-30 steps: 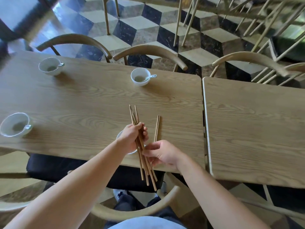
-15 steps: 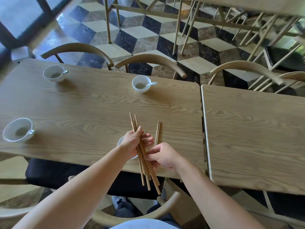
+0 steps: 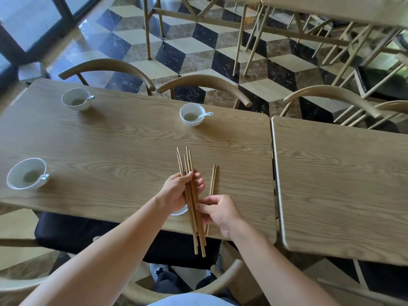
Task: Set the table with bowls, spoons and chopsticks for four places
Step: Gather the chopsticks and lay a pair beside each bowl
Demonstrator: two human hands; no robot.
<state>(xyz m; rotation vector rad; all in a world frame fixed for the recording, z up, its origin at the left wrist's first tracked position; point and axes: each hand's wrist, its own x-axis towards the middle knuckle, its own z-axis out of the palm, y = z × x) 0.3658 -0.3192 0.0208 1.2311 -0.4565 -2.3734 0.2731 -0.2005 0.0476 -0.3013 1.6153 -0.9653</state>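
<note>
My left hand (image 3: 180, 191) grips a bundle of several wooden chopsticks (image 3: 187, 164) above the near edge of the wooden table (image 3: 123, 146). My right hand (image 3: 218, 212) pinches the bundle lower down. A laid pair of chopsticks (image 3: 213, 177) lies on the table just right of my hands. A white bowl (image 3: 180, 211) sits mostly hidden under my left hand. Three more white bowls with spoons stand at the near left (image 3: 26, 173), far left (image 3: 76, 98) and far middle (image 3: 191, 114).
A second wooden table (image 3: 344, 184) adjoins on the right. Curved-back wooden chairs (image 3: 205, 83) line the far side, and one chair back (image 3: 167, 292) is right below me. Checkered floor and more chair legs lie beyond.
The view has tilted up slightly. My right hand has shifted onto the bundle's lower part, away from the laid pair. The left hand keeps its hold on the bundle.
</note>
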